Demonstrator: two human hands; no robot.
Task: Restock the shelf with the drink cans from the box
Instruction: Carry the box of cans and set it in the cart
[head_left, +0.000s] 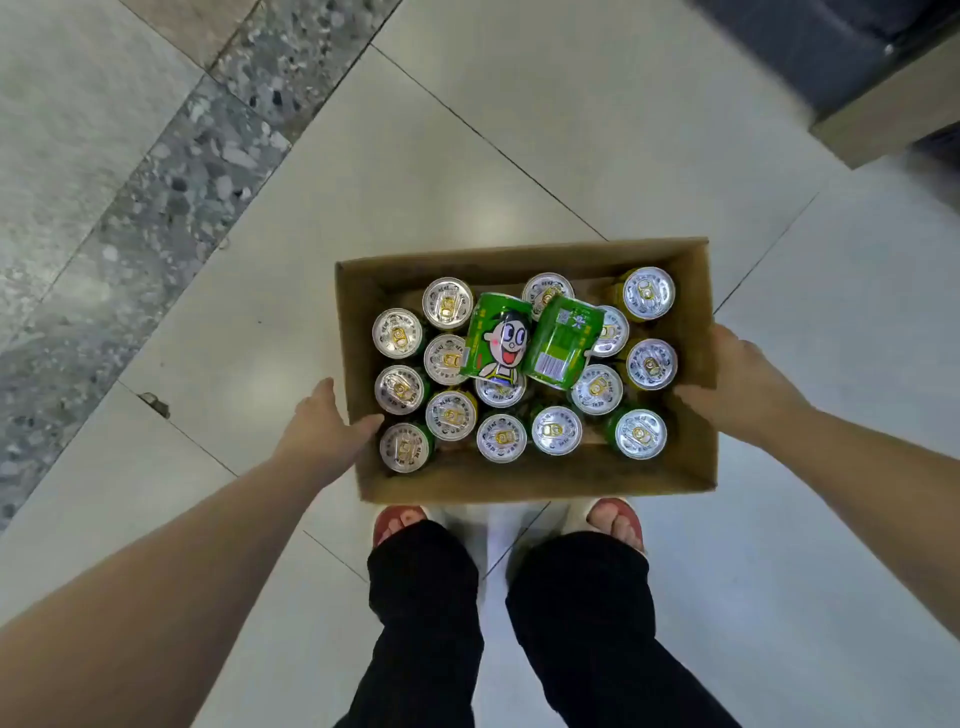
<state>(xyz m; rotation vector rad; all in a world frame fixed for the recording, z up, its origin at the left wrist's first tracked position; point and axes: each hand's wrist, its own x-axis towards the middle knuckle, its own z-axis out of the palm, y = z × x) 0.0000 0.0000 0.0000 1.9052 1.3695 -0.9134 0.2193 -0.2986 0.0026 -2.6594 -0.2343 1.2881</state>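
While both bare arms reach down and forward, the left hand grasps the left wall of the cardboard box, with its thumb hooked over the rim and its fingers hidden on the outside. The right hand clasps the right wall the same way, thumb lying over the edge. Inside the open-topped box, upright cans with silver lids and gold pull tabs stand in loose rows. On top of them, near the middle, two green cans lie tilted on their sides, touching each other. The box's near wall overlaps the toes of the sandalled feet. Pale floor tiles lie beneath, a speckled stone strip crosses at far left, and a dark fixture sits at far right.
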